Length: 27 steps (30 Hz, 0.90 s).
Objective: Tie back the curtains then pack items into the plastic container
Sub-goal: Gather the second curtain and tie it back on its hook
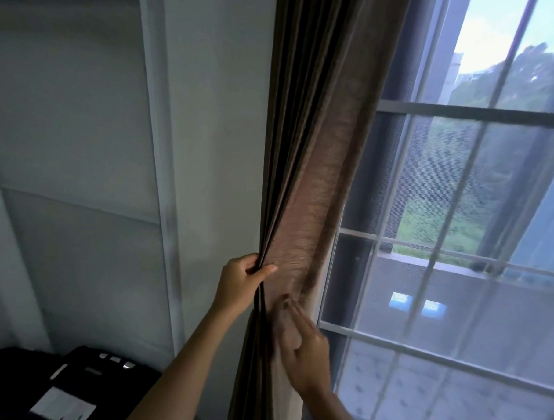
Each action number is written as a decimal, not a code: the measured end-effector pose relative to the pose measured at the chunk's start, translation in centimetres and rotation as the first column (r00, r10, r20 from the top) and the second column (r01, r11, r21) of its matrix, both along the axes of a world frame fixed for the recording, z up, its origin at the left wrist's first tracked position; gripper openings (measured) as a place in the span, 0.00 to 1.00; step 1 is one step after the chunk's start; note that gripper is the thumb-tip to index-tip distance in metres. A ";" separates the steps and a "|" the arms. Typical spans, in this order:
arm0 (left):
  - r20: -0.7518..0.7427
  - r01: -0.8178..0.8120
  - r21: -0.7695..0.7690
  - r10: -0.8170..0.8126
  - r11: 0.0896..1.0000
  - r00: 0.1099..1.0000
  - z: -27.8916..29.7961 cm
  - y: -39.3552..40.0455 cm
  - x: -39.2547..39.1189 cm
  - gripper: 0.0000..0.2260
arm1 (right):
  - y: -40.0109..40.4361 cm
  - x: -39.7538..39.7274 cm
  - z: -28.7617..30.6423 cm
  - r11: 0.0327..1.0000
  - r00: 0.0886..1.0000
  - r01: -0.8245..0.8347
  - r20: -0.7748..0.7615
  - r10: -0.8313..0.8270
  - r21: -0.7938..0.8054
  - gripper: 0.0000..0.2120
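Right hand (304, 347), fingers straight, smooths the brown curtain (306, 166); left hand (239, 284) pinches its gathered folds — no tieback visible, packing apparently not begun.

The curtain (306, 166) is brown, darker in its bunched folds on the left and a paler pinkish brown (faintly streaked) on the flat panel to the right. The wall (216, 112) is pale grey-white. Near left, a black device (81, 382) carries silver buttons and a white label.
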<state>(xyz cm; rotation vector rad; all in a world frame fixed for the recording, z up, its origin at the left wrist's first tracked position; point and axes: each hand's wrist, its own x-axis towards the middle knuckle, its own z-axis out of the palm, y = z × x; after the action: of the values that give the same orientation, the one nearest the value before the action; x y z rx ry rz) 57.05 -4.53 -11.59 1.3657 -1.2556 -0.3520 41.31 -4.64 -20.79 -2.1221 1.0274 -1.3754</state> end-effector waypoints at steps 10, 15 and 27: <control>0.016 0.072 0.077 -0.073 0.994 0.997 -3.1 -1.2 -0.4 0.08 | -3.8 -1.3 7.4 0.979 0.980 0.193 0.062 -0.189 -0.072 0.33; -0.077 0.136 0.161 -0.125 0.978 0.989 -4.3 -1.4 -0.9 0.09 | -5.0 0.0 7.9 0.987 0.985 0.157 0.069 -0.159 0.022 0.42; -0.426 0.383 0.170 -0.283 0.908 0.859 -5.8 -1.8 -0.7 0.14 | -7.2 1.5 8.4 0.994 0.994 0.090 0.057 -0.094 0.066 0.42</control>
<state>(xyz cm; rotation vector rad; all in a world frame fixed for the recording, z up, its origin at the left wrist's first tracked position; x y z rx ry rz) 56.34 -6.37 -17.36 1.1966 -1.1296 -1.0122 42.77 -11.81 -12.43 -1.9984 1.1422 -1.4207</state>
